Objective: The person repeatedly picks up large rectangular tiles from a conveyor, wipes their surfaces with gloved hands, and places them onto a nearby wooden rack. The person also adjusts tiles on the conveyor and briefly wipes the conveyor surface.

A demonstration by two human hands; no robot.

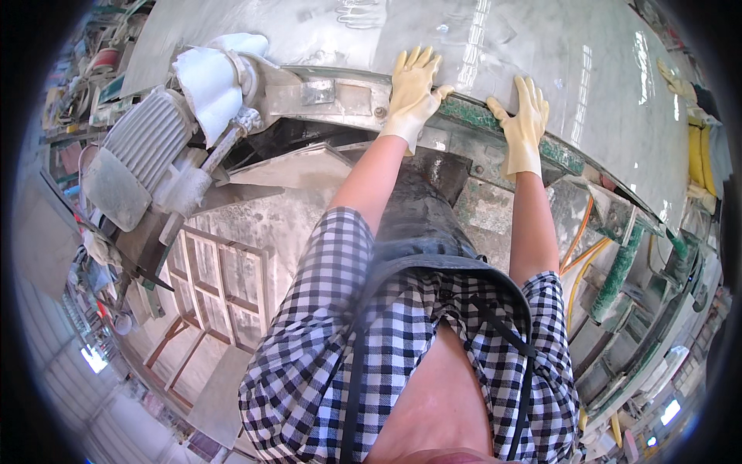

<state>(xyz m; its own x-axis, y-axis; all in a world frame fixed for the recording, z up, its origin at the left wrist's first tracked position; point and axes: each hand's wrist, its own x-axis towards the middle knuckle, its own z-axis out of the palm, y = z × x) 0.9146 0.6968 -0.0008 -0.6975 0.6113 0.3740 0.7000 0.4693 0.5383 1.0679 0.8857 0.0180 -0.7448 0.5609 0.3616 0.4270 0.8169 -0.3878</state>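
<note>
A large, shiny grey slab (556,54) lies flat in front of me and looks wet, with streaks of light reflected in it. Both my hands wear cream rubber gloves. My left hand (412,94) rests at the slab's near edge with its fingers spread over the surface. To its right, my right hand (523,127) lies on the same edge, fingers stretched out and thumb apart. Neither hand holds anything. A worn green support rail (471,114) runs below the edge between them.
A ribbed electric motor (147,139) with a white cover (209,89) sits at the left. Another person's gloved hand (678,81) reaches the slab's right side. Orange and yellow hoses (581,267) hang at the right beside a green post (618,274). A wooden frame (212,282) stands lower left.
</note>
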